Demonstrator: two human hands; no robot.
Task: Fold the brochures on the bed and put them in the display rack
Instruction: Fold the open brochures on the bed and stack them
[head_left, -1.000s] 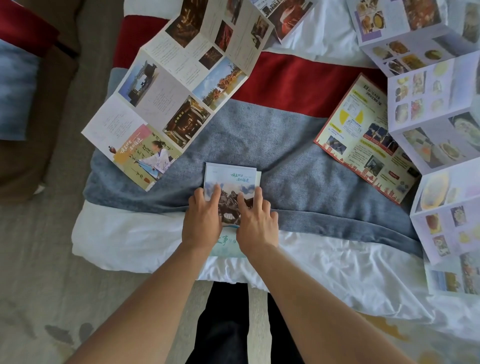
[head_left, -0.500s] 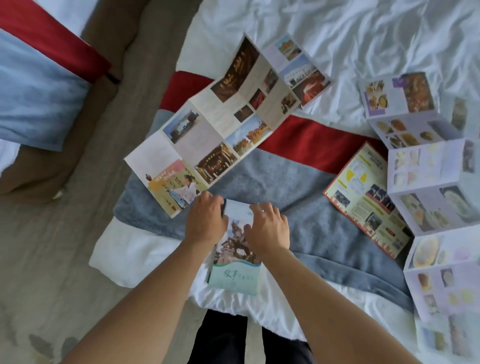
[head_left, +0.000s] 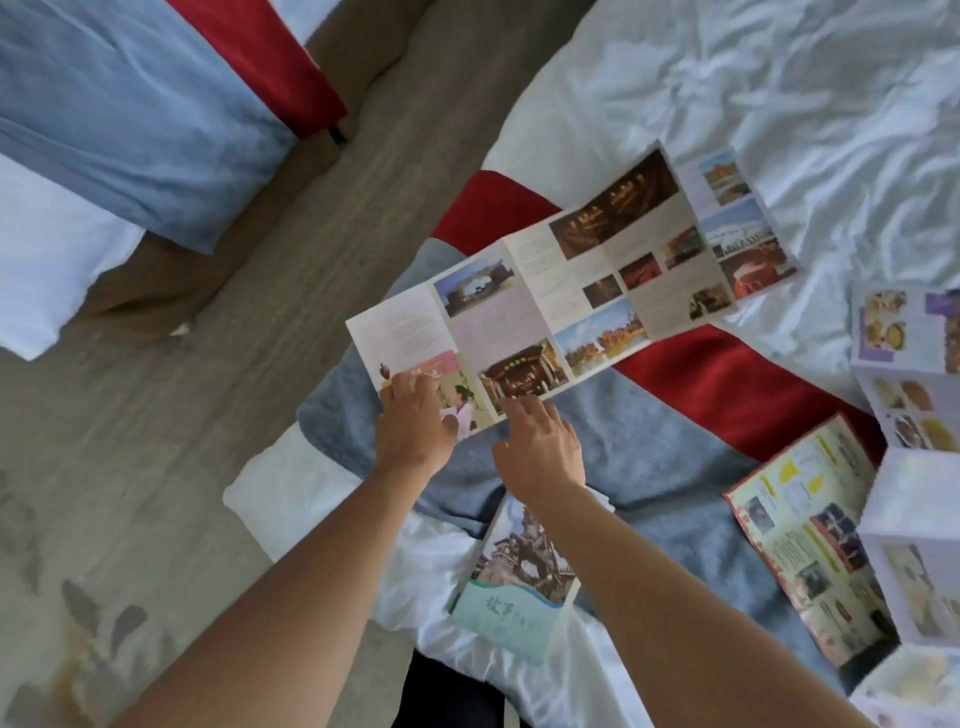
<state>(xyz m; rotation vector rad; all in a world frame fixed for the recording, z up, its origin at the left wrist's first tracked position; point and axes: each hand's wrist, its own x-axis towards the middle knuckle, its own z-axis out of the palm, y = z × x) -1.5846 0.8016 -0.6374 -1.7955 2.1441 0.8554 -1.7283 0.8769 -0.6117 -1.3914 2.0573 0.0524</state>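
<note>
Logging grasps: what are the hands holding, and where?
Left hand rests on the long unfolded brochure's near end panel; right hand touches its edge. Firm grip unclear.

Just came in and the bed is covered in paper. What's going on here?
A person is folding brochures on the bed. One folded brochure with a teal cover lies at the near edge. The left hand rests on the near end of a long unfolded photo brochure; the right hand reaches for its edge. A red-bordered yellow leaflet and a pale purple food brochure wait unfolded.

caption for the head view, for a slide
Both hands, left and right, reach the unfolded brochure; folded brochure lies nearer.
</note>
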